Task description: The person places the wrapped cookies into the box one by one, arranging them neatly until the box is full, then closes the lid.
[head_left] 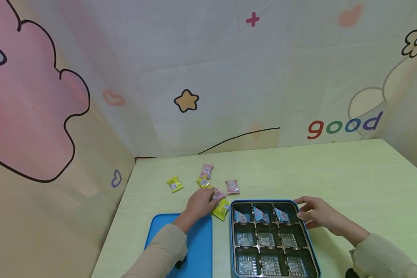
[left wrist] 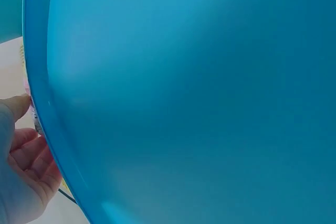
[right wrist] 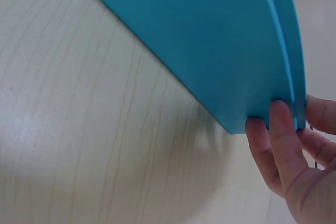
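Note:
My left hand (head_left: 199, 204) reaches over the far end of a blue lid (head_left: 200, 255) and pinches a pink wrapped candy (head_left: 218, 194) between thumb and fingers. In the left wrist view the lid's blue underside hides most of that candy. With my right hand (head_left: 319, 214) I grip the far right corner of a blue box (head_left: 231, 247), thumb on the rim and fingers against the outer wall (right wrist: 210, 51). Its black divided insert has blue wrapped candies in the far row: left (head_left: 242, 217), middle (head_left: 261, 214) and right (head_left: 282, 215). The middle and near rows hold none.
Around my left hand lie a yellow candy (head_left: 221, 209) close to the box, a pink one (head_left: 232, 187), another yellow (head_left: 204, 182) touching a pink one (head_left: 206, 170), and a lone yellow one (head_left: 175, 184). A printed cloth wall (head_left: 229, 96) rises behind the pale wooden table (head_left: 351, 181).

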A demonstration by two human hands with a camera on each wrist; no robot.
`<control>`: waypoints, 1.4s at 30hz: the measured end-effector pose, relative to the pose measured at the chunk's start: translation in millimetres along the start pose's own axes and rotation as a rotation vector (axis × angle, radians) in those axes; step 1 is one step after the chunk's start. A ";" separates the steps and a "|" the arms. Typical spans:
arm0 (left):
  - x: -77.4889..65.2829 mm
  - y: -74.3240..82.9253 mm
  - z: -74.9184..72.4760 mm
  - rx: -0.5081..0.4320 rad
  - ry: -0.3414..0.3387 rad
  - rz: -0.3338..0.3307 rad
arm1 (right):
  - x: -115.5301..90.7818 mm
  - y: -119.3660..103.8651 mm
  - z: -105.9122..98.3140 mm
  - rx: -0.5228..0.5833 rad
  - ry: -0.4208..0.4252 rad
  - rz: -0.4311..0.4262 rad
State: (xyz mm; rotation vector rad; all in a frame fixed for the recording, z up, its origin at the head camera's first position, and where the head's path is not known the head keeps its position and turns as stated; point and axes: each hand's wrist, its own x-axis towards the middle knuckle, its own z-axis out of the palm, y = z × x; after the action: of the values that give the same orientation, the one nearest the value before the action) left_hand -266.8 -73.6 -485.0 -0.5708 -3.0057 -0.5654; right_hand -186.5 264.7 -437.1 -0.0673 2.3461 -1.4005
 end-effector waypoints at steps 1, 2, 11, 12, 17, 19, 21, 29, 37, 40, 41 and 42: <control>0.3 0.2 0.1 0.000 -0.001 -0.007 | 0.2 0.1 0.0 -0.001 0.000 -0.001; 0.5 0.5 0.0 -0.001 -0.003 -0.015 | 0.4 0.3 0.1 -0.002 0.000 -0.001; -0.6 2.3 -1.0 -0.005 -0.008 -0.024 | 1.6 1.3 0.0 -0.008 0.000 0.000; -0.8 2.3 -0.9 -0.002 -0.001 -0.020 | 1.6 1.1 0.0 -0.010 0.001 0.000; -0.2 1.7 -0.3 0.011 0.033 -0.014 | 1.6 -0.1 0.3 -0.017 0.005 0.003; 0.3 1.3 0.1 0.016 0.050 -0.010 | 1.7 -0.2 0.5 -0.018 0.006 0.005; 0.5 0.9 0.4 0.024 0.071 0.001 | 1.7 0.0 0.5 -0.017 0.006 0.004; -2.7 -1.5 2.0 0.113 0.128 0.101 | 1.5 -0.5 0.4 -0.017 0.005 0.002; -6.1 -9.8 4.5 0.138 0.043 0.139 | 1.3 -0.4 0.3 -0.018 0.009 0.009; -6.7 -13.0 3.9 0.111 0.007 0.109 | 1.1 -0.3 0.1 -0.019 0.006 0.012; -7.0 -13.6 3.5 0.099 -0.005 0.100 | 1.0 -0.3 -0.1 -0.019 0.004 0.013; -7.3 -14.2 3.0 0.090 -0.012 0.095 | 0.9 -0.2 -0.3 -0.019 0.002 0.014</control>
State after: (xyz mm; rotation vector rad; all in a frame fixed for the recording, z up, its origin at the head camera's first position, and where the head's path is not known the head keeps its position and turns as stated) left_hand -265.0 -87.4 -493.4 -0.7084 -2.9777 -0.4201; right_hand -187.5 264.6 -437.1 -0.0551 2.3572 -1.3732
